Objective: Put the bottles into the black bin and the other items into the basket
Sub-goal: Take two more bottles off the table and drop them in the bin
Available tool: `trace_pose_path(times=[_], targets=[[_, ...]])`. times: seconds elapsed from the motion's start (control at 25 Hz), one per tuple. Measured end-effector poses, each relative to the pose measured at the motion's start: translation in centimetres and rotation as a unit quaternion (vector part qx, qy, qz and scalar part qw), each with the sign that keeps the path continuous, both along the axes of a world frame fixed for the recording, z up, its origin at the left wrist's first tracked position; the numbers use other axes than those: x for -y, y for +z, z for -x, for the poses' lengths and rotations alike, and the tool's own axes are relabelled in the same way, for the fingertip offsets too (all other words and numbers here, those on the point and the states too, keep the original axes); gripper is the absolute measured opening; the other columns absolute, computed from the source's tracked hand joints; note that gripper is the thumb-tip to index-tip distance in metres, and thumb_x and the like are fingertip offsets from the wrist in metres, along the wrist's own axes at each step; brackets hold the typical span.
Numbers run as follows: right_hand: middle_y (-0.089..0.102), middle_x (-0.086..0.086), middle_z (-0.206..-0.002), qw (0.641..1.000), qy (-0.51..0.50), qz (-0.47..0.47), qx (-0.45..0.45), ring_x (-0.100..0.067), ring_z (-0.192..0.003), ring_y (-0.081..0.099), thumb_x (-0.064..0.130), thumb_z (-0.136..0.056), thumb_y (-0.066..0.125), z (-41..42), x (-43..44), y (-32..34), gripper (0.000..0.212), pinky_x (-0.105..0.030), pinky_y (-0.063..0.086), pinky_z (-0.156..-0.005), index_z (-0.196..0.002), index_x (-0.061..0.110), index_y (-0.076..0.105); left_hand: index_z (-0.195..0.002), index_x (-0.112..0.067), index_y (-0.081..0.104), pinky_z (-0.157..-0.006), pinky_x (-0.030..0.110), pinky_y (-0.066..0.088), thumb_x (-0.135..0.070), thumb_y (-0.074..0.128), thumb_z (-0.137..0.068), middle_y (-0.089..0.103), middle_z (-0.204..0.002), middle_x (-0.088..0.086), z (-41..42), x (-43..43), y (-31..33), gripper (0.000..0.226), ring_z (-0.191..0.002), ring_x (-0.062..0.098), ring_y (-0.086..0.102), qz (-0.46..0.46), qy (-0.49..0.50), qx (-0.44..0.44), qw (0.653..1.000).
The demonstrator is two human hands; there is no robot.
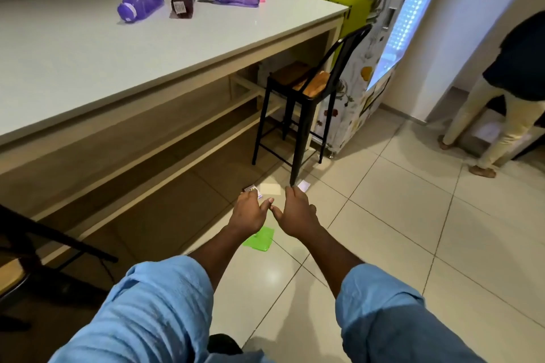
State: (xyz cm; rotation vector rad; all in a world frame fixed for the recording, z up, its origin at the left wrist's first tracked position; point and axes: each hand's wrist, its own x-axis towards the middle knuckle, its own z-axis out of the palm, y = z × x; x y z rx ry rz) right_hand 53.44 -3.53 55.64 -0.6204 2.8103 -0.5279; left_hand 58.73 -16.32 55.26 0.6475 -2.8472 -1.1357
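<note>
Head view: the step in hand looks like gathering the loose items off the floor for the basket. Three bottles [141, 3] lie on their sides on the bench [88, 50], untouched. Neither bin nor basket is in view. The left hand [249, 211] reaches down with its fingertips at a small packet [257, 191]; whether it pinches the packet or only meets it, I cannot tell. The right hand [296, 212] points straight, close-set fingers towards a white slip [303, 185] by the stool [303, 82] leg and holds nothing visible. A green piece [259, 240] lies below both wrists. Next comes securing the packet and the slip.
</note>
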Motion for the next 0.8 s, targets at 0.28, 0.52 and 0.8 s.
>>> trace_pose_path(times=[0.28,0.52,0.8], targets=[[0.035,-0.004,-0.145,0.999,0.034,-0.002,-0.001,-0.025,-0.136,0.034,0.043,-0.092,0.055,12.1,2.8,-1.6,0.058,-0.049,0.037,-0.102,-0.138,0.013,0.035,-0.108,0.003,0.057,-0.104,0.041,0.034,-0.039,0.045,-0.099,0.058,-0.117,0.023,11.3,2.8,-1.9,0.044,-0.117,0.036,0.048,0.015,0.046,0.015,0.999],[0.032,-0.005,-0.151,0.999,0.043,0.002,-0.009,-0.025,-0.140,0.032,0.043,-0.092,0.056,23.1,6.4,-0.3,0.064,-0.050,0.035,-0.108,-0.144,0.014,0.031,-0.114,0.004,0.056,-0.106,0.042,0.034,-0.042,0.043,-0.099,0.056,-0.124,0.025,21.2,7.3,-2.1,0.050,-0.123,0.038,0.046,0.013,0.071,0.043,0.996],[0.034,-0.003,-0.150,0.990,0.104,0.080,-0.047,-0.022,-0.140,0.031,0.037,-0.094,0.055,34.5,11.7,2.9,0.060,-0.045,0.036,-0.110,-0.145,0.016,0.031,-0.132,-0.003,0.050,-0.114,0.039,0.029,-0.040,0.043,-0.099,0.050,-0.138,0.016,31.0,10.1,1.5,0.050,-0.135,0.029,0.039,0.024,0.103,-0.023,0.994]])
